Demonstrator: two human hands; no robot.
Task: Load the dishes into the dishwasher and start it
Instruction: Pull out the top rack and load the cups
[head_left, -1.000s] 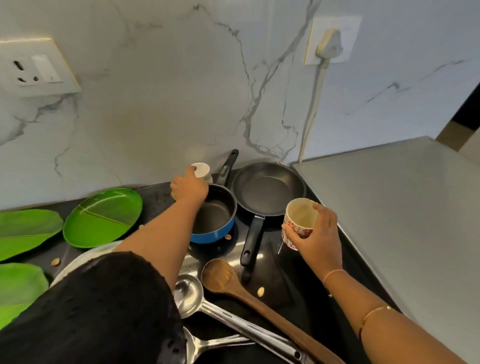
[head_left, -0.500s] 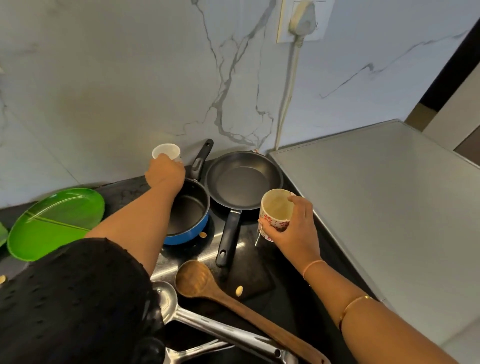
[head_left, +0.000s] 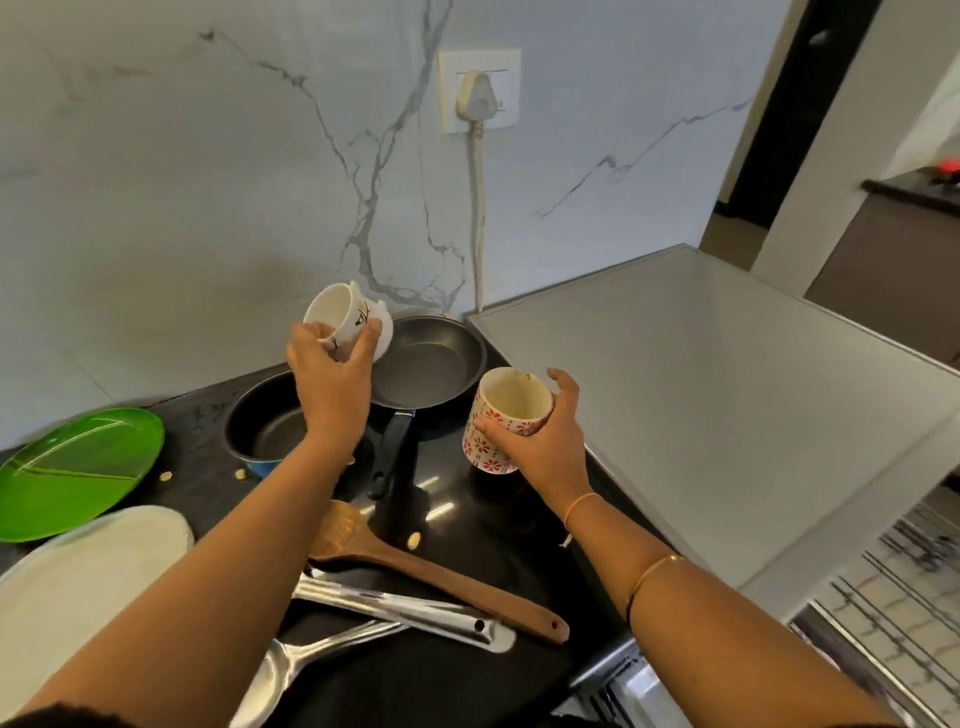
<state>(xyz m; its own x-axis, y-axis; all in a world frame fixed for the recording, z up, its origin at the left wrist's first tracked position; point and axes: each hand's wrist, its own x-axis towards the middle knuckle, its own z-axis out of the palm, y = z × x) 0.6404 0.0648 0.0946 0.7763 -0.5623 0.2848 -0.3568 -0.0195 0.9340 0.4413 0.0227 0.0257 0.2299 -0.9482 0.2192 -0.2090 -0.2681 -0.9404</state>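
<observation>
My left hand (head_left: 332, 374) grips a white cup (head_left: 340, 319) with black markings, lifted and tilted above the blue saucepan (head_left: 262, 431). A red-flowered mug (head_left: 506, 423) is held upright in my right hand (head_left: 545, 441), just over the black counter (head_left: 483, 525). Behind the hands sits a black frying pan (head_left: 431, 364). A wooden spoon (head_left: 415, 564) and steel ladles (head_left: 395, 610) lie on the counter in front. The open dishwasher rack (head_left: 893, 597) shows at the lower right.
A green plate (head_left: 78, 470) and a white plate (head_left: 78, 577) sit at the left. The grey dishwasher top (head_left: 701, 389) fills the right. A plug and cord (head_left: 477, 156) hang on the marble wall. Small crumbs dot the counter.
My left hand has lifted the white cup from behind the saucepan and tilted it. The right hand keeps holding the flowered mug. The view has swung right, revealing the rack.
</observation>
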